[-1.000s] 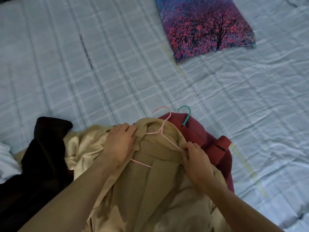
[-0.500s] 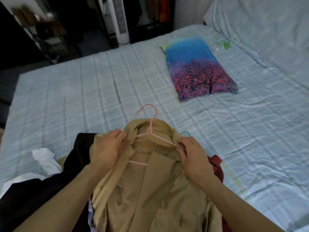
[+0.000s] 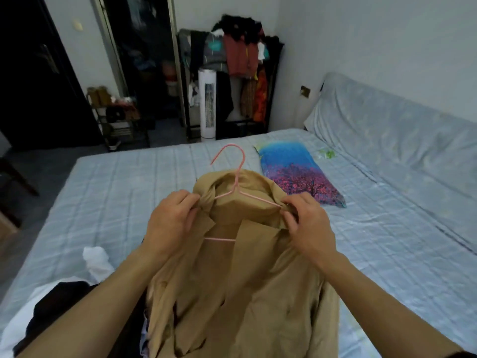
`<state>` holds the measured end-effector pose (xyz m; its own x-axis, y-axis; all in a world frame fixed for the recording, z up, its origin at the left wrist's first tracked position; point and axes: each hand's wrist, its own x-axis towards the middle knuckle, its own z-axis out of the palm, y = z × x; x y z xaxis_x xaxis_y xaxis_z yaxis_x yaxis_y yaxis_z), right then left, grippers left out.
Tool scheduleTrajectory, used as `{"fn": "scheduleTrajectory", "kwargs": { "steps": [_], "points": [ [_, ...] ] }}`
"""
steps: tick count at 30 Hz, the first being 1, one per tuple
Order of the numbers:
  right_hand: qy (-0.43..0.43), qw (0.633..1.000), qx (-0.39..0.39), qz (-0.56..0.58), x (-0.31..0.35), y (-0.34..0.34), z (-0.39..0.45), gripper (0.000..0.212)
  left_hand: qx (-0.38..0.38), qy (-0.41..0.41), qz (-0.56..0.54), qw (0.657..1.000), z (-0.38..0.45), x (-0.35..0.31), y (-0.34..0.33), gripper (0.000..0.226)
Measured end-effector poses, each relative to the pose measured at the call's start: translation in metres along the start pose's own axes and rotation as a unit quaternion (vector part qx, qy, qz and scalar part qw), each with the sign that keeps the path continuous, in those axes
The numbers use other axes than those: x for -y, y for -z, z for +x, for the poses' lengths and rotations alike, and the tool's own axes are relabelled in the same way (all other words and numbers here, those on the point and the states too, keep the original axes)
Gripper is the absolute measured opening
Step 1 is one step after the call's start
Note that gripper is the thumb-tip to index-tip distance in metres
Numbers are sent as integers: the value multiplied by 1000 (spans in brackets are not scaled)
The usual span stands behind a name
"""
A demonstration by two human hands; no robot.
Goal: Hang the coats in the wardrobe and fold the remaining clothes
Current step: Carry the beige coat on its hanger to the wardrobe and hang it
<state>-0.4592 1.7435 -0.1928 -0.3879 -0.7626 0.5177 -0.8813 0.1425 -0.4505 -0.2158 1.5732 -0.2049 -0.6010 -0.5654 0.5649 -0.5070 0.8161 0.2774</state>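
Observation:
A tan coat (image 3: pixel 240 288) hangs on a pink wire hanger (image 3: pixel 236 177), held up above the bed in front of me. My left hand (image 3: pixel 171 226) grips the coat's left shoulder at the collar. At the other side, my right hand (image 3: pixel 307 223) pinches the right shoulder over the end of the hanger. The hanger's hook sticks up above the collar. A black garment (image 3: pixel 54 311) and a white one (image 3: pixel 96 262) lie on the bed at lower left.
The bed (image 3: pixel 129 192) with a pale blue checked sheet fills the middle. A pillow with a pink tree print (image 3: pixel 296 171) lies on it at the right. Beyond the bed stand a clothes rack (image 3: pixel 240 73) full of garments, a white tower fan (image 3: pixel 207 104) and a dark open wardrobe (image 3: pixel 144 60).
Both hands have lifted the tan coat on its hanger up off the bed. The view has tilted up from the bed to the room. The red coat under it is out of sight.

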Motion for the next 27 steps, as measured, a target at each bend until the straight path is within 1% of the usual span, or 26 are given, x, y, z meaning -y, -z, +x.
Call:
{"fn": "scheduleTrajectory", "kwargs": {
  "steps": [4, 7, 10, 12, 16, 19, 21, 23, 25, 27],
  "points": [
    [31, 997, -69, 6, 29, 46, 20, 23, -72, -28, 11, 997, 16, -21, 51, 14],
    [52, 991, -120, 21, 52, 85, 34, 20, -134, -59, 13, 989, 30, -41, 97, 16],
    [68, 984, -162, 39, 68, 120, 37, 18, -167, -77, 26, 982, 37, -66, 136, 17],
    [83, 980, -174, 49, 74, 141, 34, 16, -183, -82, 45, 979, 34, -85, 158, 16],
    [116, 976, -169, 67, 77, 171, 17, 13, -212, -89, 69, 971, 12, -121, 187, 14],
    [149, 973, -150, 90, 75, 184, 0, 11, -218, -73, 81, 970, -17, -150, 204, 22],
    [159, 970, -138, 120, 76, 187, -13, 11, -219, -58, 93, 969, -40, -168, 214, 21],
    [160, 967, -124, 153, 81, 183, -29, 12, -228, -34, 101, 968, -66, -182, 221, 18],
    [151, 966, -107, 181, 90, 175, -51, 14, -244, -3, 107, 964, -94, -196, 227, 20],
    [140, 963, -100, 207, 103, 166, -72, 18, -266, 10, 133, 955, -121, -205, 235, 22]
  ]
}}
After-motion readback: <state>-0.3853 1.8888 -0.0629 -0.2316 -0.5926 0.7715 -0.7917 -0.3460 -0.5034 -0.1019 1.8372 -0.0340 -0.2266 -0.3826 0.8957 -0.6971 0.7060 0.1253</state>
